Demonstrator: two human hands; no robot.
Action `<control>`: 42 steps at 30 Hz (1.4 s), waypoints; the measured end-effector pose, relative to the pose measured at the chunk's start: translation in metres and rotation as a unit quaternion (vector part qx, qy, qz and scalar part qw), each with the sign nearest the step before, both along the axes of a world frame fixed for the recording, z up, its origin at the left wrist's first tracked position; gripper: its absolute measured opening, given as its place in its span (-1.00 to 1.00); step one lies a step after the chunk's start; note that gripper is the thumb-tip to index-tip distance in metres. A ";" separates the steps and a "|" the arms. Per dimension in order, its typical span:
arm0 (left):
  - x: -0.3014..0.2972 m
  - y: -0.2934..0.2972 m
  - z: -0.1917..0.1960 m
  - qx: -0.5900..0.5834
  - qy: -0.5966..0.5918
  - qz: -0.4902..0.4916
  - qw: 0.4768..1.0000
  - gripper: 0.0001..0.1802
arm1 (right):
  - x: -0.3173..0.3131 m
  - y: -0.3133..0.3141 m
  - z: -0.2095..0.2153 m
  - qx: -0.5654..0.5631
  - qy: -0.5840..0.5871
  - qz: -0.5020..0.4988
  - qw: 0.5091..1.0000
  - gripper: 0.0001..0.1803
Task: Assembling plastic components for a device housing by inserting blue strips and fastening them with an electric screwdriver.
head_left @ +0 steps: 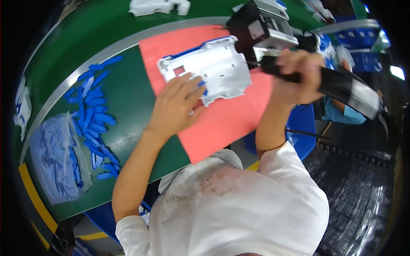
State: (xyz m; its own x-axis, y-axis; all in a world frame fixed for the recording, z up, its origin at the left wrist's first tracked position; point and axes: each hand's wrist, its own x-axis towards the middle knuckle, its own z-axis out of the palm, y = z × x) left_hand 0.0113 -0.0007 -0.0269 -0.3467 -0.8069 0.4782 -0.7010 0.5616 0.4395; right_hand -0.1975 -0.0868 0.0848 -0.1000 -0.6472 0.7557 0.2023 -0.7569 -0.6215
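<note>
On the red mat lies a white plastic housing, inner side up, with a blue strip along its far edge. My left hand rests over the housing's near left part, fingers spread and touching it. Beside those fingertips shows a small blue piece, partly covered. My right hand, blurred, is wrapped round a black electric screwdriver. The tool is held slantwise, its narrow end toward the housing's right side. Whether its tip touches anything cannot be made out.
Many blue plastic strips lie loose on the green table at left, beside a clear plastic bag holding more. A black machine stands behind the mat's far right corner. Another white part lies farther back. Blue bins sit at right.
</note>
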 end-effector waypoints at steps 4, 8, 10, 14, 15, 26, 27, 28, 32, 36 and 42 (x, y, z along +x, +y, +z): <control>-0.011 -0.003 0.014 0.002 0.005 -0.012 1.000 -0.48 | -0.096 -0.014 0.031 -0.107 -0.066 -0.064 0.990 -0.98; -0.009 -0.001 0.014 0.011 -0.007 -0.001 1.000 -0.49 | -0.085 -0.036 0.014 -0.082 -0.031 -0.091 0.992 -0.89; -0.011 0.000 0.015 0.016 -0.009 0.001 1.000 -0.49 | -0.084 -0.041 0.004 -0.043 0.026 -0.093 0.994 -0.69; -0.015 -0.003 0.017 0.006 -0.006 0.002 1.000 -0.51 | -0.088 -0.048 -0.007 -0.013 0.075 -0.090 0.993 -0.40; -0.015 -0.002 0.018 0.003 -0.007 0.000 1.000 -0.51 | -0.088 -0.044 -0.004 0.010 0.080 -0.093 0.992 -0.40; -0.009 -0.004 0.014 -0.028 0.001 -0.009 1.000 -0.54 | 0.026 0.016 -0.011 0.005 -0.003 0.099 0.995 -0.61; -0.008 -0.003 0.013 -0.024 0.009 -0.009 1.000 -0.55 | 0.036 0.014 -0.019 0.012 0.063 0.085 0.994 -0.27; -0.009 -0.002 0.012 -0.017 0.015 -0.009 1.000 -0.57 | 0.039 0.010 -0.026 0.010 0.086 0.089 0.992 -0.28; -0.007 0.000 0.010 -0.016 0.016 -0.009 1.000 -0.54 | 0.049 0.013 -0.027 0.067 0.058 0.108 0.990 -0.32; -0.004 0.000 0.008 -0.014 0.025 -0.004 1.000 -0.54 | 0.050 0.006 -0.035 0.058 0.015 0.154 0.986 -0.31; -0.004 -0.002 0.007 -0.005 0.018 -0.005 1.000 -0.56 | 0.051 0.005 -0.040 0.074 0.049 0.151 0.984 -0.32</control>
State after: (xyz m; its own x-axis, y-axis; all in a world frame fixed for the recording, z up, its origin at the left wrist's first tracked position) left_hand 0.0078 -0.0026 -0.0200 -0.3370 -0.7987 0.4985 -0.6787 0.5730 0.4594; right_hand -0.1460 -0.0817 0.0452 0.1831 -0.7398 0.6474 0.3380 -0.5710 -0.7481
